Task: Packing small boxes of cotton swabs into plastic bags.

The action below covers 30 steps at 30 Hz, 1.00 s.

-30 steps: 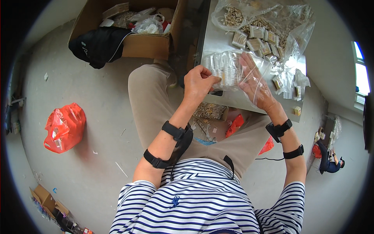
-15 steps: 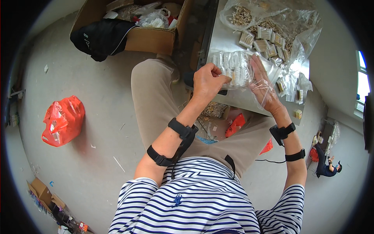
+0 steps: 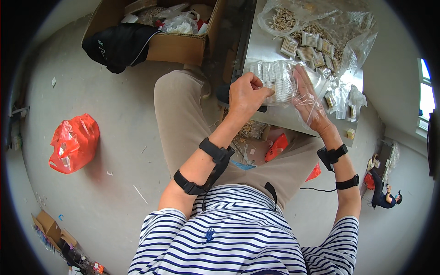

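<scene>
Metal table [image 3: 261, 48]: large plastic bag [image 3: 360, 50] with loose cotton swabs [image 3: 282, 20] toward the far edge. Clear bag [image 3: 266, 68] of tightly packed white swab rows [image 3: 280, 77] at the near left corner. Hands apart, 1 per end of this bag. Right hand [image 3: 308, 98] flat, fingers extended, under clear film. Left hand [image 3: 247, 95]: thumb and forefinger close together; cannot tell if pinching. Small swab packs [image 3: 308, 54] beyond.
</scene>
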### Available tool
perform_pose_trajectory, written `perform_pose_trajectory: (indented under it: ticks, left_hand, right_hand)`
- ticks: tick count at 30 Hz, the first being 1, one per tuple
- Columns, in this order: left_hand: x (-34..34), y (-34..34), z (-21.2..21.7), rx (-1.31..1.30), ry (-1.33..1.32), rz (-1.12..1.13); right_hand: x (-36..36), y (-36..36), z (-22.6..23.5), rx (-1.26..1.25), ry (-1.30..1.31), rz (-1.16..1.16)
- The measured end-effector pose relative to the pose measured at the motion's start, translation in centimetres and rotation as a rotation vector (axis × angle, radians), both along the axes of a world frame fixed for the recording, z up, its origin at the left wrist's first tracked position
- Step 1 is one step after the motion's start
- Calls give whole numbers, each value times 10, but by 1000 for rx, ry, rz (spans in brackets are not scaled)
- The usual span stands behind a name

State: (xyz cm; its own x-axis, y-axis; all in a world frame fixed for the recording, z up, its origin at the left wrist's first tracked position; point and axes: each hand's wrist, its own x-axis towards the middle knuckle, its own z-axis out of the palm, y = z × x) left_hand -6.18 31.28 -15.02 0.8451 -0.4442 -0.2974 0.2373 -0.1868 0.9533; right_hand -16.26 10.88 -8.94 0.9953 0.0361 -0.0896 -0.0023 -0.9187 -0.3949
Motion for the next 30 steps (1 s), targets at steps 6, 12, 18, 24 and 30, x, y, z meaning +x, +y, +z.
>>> perform_pose_trajectory:
  ticks: [6,12,18,24,30]
  left_hand:
    - [0,1,8,-39,59,7]
    - [5,15,12,-117,33,40]
    - [-27,16,74,-217,-271,-24]
    - [-43,-9,82,-106,-474,-102]
    - [-41,-13,83,-162,-425,-50]
  right_hand:
    - [1,3,2,-40,-50,31]
    - [10,22,8,-198,-167,107]
    - [10,28,13,-375,-163,91]
    - [10,29,9,-300,-197,44]
    - [4,26,16,-158,-340,47]
